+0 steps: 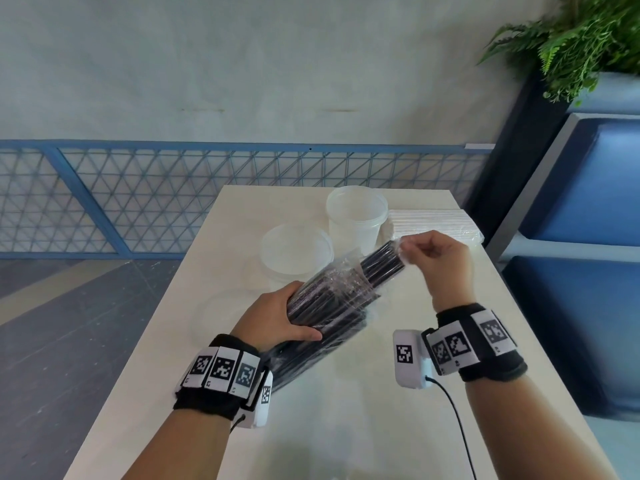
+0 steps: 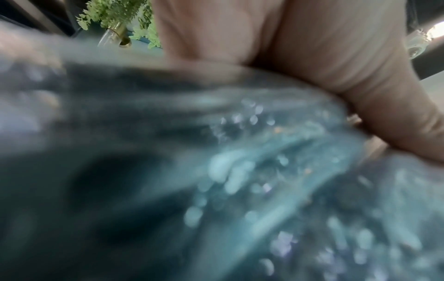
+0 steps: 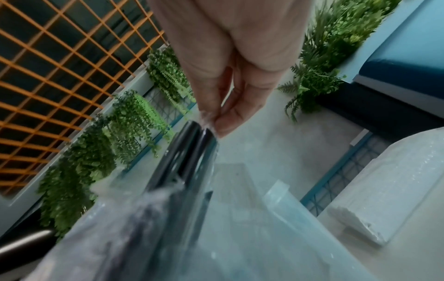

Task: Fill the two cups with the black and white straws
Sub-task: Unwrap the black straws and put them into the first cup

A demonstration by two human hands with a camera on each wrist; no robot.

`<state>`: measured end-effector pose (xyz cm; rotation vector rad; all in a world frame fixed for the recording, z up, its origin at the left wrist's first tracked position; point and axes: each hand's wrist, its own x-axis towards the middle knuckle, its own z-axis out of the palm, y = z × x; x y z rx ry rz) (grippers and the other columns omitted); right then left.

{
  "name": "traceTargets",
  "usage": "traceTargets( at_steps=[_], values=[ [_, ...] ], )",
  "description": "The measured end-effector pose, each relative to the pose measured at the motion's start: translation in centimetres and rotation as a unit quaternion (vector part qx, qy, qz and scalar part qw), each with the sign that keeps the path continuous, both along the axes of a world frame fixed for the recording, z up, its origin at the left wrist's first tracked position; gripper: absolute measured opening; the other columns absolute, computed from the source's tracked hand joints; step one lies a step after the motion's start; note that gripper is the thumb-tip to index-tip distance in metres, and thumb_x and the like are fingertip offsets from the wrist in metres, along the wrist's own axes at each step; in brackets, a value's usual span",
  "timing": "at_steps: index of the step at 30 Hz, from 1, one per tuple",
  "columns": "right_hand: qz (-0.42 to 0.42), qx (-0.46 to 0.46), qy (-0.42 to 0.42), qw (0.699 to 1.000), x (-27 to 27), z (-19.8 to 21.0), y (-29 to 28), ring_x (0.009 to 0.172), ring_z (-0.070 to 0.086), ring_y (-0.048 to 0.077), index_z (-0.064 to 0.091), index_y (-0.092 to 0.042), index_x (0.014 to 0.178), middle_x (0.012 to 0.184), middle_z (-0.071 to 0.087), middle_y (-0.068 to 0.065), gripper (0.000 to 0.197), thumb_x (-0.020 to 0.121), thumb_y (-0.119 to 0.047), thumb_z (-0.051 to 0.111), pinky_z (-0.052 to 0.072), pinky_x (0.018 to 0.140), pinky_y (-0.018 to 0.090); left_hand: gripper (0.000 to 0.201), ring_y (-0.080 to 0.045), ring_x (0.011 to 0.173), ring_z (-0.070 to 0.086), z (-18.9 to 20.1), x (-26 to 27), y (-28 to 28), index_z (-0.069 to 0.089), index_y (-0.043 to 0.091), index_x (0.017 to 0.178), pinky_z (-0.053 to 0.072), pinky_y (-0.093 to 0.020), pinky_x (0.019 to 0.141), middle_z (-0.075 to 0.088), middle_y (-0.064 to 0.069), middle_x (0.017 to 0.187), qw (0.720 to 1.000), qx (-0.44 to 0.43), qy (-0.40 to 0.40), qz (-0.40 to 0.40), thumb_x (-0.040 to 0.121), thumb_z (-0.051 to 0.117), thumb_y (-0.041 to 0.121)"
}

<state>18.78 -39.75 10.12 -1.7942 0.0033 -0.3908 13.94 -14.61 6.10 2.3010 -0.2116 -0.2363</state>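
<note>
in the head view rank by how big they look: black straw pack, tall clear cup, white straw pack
1. black straw pack, though nearest the camera
2. tall clear cup
3. white straw pack, partly hidden by the right hand

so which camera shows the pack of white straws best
The head view: the pack of white straws lies flat at the table's far right, behind the right hand, its near edge hidden. The right wrist view shows it closer but partly cropped. The left wrist view does not show it.

Two clear cups stand on the counter [image 1: 346, 393]: a tall cup [image 1: 356, 220] and a low cup [image 1: 296, 251]. There is one wrapped pack of black straws [image 1: 332, 303] and one pack of white straws [image 1: 433, 221].
</note>
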Motion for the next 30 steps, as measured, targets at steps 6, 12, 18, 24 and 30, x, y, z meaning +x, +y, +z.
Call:
traceTargets(
  at_steps=[6,12,18,24,30],
  values=[
    [0.047,0.104,0.057,0.992,-2.0,-0.1,2.4,0.084,0.063,0.017,0.055,-0.008,0.102,0.095,0.062,0.003,0.041,0.077,-0.037,0.066,0.056,0.074,0.028,0.07,0.009,0.087,0.06,0.3,-0.1,0.3,0.049,0.033,0.119,0.042,0.0,0.073,0.062,0.021,0.099,0.998,-0.05,-0.015,0.041,0.059,0.085,0.036],
    [0.144,0.11,0.147,0.972,-3.1,-0.6,4.8,0.096,0.066,0.027,0.064,0.0,0.101,0.102,0.069,0.02,0.033,0.085,-0.028,0.064,0.051,0.092,0.042,0.075,-0.002,0.099,0.063,0.2,-0.3,-0.7,0.051,0.029,0.123,0.045,-0.01,0.086,0.066,0.013,0.11,0.998,-0.067,-0.008,0.008,0.057,0.087,0.031],
    [0.084,0.185,0.13,0.97,-2.6,0.5,5.4,0.09,0.066,0.034,0.064,0.004,0.096,0.095,0.07,0.02,0.027,0.086,-0.021,0.064,0.053,0.087,0.044,0.074,0.001,0.097,0.061,0.2,-0.2,-1.0,0.05,0.03,0.123,0.042,-0.003,0.079,0.062,0.018,0.106,0.997,-0.075,-0.014,0.015,0.059,0.086,0.031],
    [0.046,0.229,0.092,0.968,-1.4,2.1,4.1,0.094,0.067,0.028,0.067,-0.011,0.087,0.094,0.071,0.011,0.011,0.083,-0.021,0.067,0.051,0.092,0.046,0.071,0.016,0.091,0.056,0.2,-0.6,-0.5,0.05,0.036,0.12,0.039,0.004,0.075,0.061,0.026,0.101,0.994,-0.102,-0.015,0.02,0.059,0.086,0.033],
    [0.016,0.273,0.054,0.96,-1.2,3.1,3.9,0.09,0.066,0.024,0.063,0.006,0.103,0.097,0.067,0.015,0.03,0.085,-0.018,0.066,0.056,0.079,0.031,0.068,0.021,0.087,0.055,-0.2,-0.5,-0.2,0.05,0.039,0.116,0.04,0.003,0.076,0.061,0.028,0.098,0.994,-0.102,-0.018,0.021,0.058,0.085,0.035]
  ],
)
